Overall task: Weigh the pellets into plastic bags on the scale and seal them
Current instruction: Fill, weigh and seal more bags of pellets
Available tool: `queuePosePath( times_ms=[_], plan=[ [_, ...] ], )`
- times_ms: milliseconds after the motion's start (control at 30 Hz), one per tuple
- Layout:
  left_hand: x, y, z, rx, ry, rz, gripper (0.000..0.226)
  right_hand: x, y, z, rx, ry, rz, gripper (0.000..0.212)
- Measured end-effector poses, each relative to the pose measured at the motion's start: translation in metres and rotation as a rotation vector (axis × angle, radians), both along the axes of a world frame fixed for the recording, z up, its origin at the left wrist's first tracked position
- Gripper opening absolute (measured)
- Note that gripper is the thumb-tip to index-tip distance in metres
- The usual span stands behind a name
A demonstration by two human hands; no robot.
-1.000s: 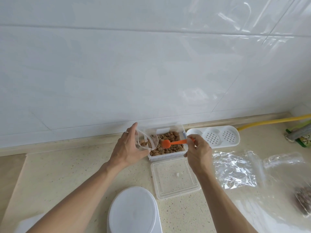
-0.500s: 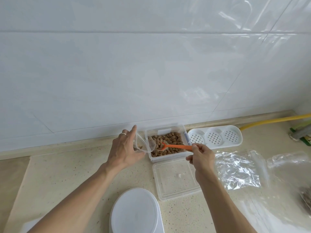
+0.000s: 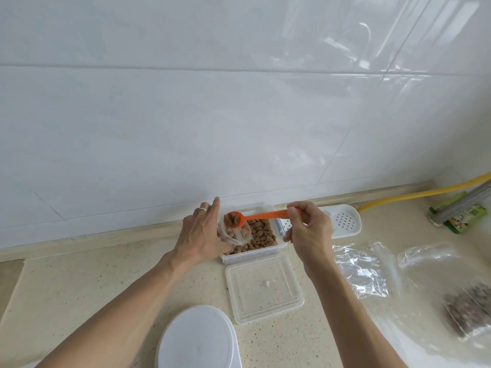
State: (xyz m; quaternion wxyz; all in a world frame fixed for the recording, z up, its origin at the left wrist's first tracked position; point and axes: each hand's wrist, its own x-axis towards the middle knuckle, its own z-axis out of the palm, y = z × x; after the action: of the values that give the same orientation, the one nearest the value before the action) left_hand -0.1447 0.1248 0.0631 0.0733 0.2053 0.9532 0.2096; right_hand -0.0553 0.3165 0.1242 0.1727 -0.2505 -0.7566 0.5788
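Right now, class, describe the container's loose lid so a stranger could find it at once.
Start at the white tiled wall and find the open pellet container below it. The lid lies flat on the counter just in front: clear, square and holding nothing, unlike the round white scale beside it.

There is one view only, from the camera on my head, so no second view overlaps it. It looks forward and steeply down over my forearms, which enter from the bottom edge. The white tiled wall (image 3: 239, 115) fills the upper half, and the speckled counter (image 3: 93, 282) spreads below. My left hand (image 3: 203, 236) and right hand (image 3: 309, 231) sit close to the lens, near mid-frame, just short of the wall's foot. The wide angle bends the tile seams and stretches the edges; nearest me, the white scale (image 3: 198, 338) is cut by the bottom edge.
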Motion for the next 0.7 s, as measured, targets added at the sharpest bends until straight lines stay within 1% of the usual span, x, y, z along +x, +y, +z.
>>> queuePosePath(
  times_ms=[67, 100, 200, 267, 467, 600, 700],
  plan=[
    [0.004, 0.003, 0.004, 0.09, -0.025, -0.028, 0.107, 0.0, -0.009, 0.009, 0.117, 0.015, 0.097, 0.011],
    [0.005, 0.003, 0.006, 0.146, -0.047, -0.037, 0.103, 0.001, -0.013, 0.013, 0.142, 0.015, 0.136, 0.011],
    [0.008, 0.005, 0.011, 0.333, -0.126, -0.027, 0.1, 0.002, -0.019, 0.021, 0.12, -0.008, 0.257, 0.011],
    [0.006, 0.004, 0.013, 0.397, -0.164, -0.009, 0.101, 0.003, -0.02, 0.024, 0.131, -0.01, 0.302, 0.013],
    [0.003, -0.002, 0.009, 0.42, -0.147, 0.084, 0.095, 0.003, -0.018, 0.035, 0.251, 0.074, 0.263, 0.018],
    [0.004, -0.003, 0.007, 0.396, -0.143, 0.111, 0.104, 0.003, -0.023, 0.036, 0.294, 0.115, 0.303, 0.023],
    [0.006, -0.003, 0.006, 0.382, -0.125, 0.112, 0.109, 0.004, -0.026, 0.036, 0.321, 0.165, 0.255, 0.027]
  ],
)
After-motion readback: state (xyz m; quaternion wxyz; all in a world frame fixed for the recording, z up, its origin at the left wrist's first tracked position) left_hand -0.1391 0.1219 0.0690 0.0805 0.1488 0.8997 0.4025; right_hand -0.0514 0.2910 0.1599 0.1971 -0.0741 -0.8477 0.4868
